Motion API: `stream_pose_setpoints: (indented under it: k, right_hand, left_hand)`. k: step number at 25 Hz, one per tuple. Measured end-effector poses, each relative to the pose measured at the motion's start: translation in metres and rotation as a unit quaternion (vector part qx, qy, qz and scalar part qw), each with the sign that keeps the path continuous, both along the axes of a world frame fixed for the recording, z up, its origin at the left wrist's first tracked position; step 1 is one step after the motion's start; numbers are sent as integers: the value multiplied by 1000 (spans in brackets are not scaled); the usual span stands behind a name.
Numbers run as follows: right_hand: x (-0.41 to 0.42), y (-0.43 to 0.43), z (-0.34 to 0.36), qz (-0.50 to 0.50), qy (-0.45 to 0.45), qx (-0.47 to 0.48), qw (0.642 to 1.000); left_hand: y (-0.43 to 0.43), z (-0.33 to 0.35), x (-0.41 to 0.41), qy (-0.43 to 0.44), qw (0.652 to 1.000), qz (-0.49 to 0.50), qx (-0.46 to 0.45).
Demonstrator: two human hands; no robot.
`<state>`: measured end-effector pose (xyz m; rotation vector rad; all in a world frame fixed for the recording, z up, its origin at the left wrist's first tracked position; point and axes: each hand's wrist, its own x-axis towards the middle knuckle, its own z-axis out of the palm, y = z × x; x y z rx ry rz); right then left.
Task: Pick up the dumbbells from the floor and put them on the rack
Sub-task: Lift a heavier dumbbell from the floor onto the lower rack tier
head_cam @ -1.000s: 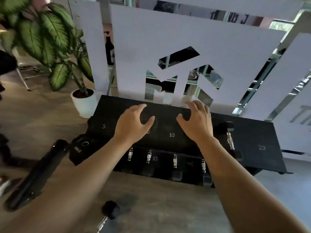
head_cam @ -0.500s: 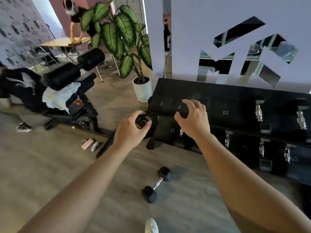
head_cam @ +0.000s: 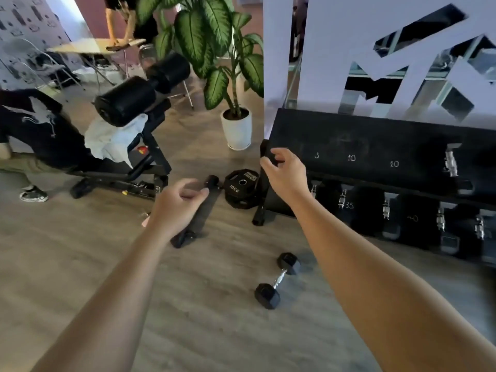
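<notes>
Hex-headed black dumbbell with a knurled metal handle, lying on the wood-grain floor before the matte black rack. Left hand and right hand hover above it, fingers loosely curled, empty.

- There is only one camera, worn on the person's head.
- It looks forward and down at the floor.
- Both arms reach out from the bottom edge, so it is close to them.
- The rack is on the right and the plant is farther back.
</notes>
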<state>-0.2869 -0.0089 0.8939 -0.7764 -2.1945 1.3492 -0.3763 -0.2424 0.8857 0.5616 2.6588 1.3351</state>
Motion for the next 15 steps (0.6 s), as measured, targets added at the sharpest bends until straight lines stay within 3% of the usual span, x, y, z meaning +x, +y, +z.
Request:
stream_pose_setpoints:
  k: [6, 15]
  right_hand:
    - [-58, -33, -19, -68, 11, -107, 992]
    - [-115, 68, -72, -152, 43, -198, 967]
  left_hand:
    - [-42, -14, -80, -34, 998, 0, 51]
    - [89, -41, -162, -76, 990, -120, -16]
